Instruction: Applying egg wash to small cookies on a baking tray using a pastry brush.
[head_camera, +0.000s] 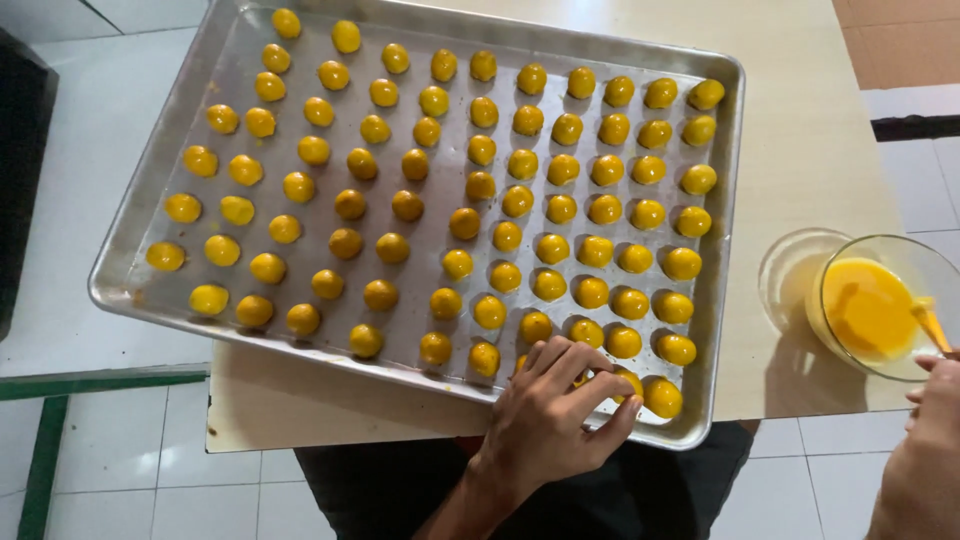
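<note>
A large metal baking tray (722, 250) on a beige table holds several rows of glossy yellow dough balls (516, 200). My left hand (555, 415) lies over the tray's near rim. Its fingers curl around one yellow ball (580, 379) in the front row, and the thumb lies along the rim. At the right edge my right hand (932, 400) grips a small brush (930, 322) whose tip dips into a glass bowl (900, 242) of yellow liquid (868, 305). The bowl stands just right of the tray, near the table's edge.
The beige tabletop (800, 130) ends shortly below the tray and bowl. White floor tiles (110, 470) lie beyond it, with a green bar (60, 385) at the lower left and a dark object (20, 150) at the left edge. My dark-clothed lap (400, 490) is under the table's front.
</note>
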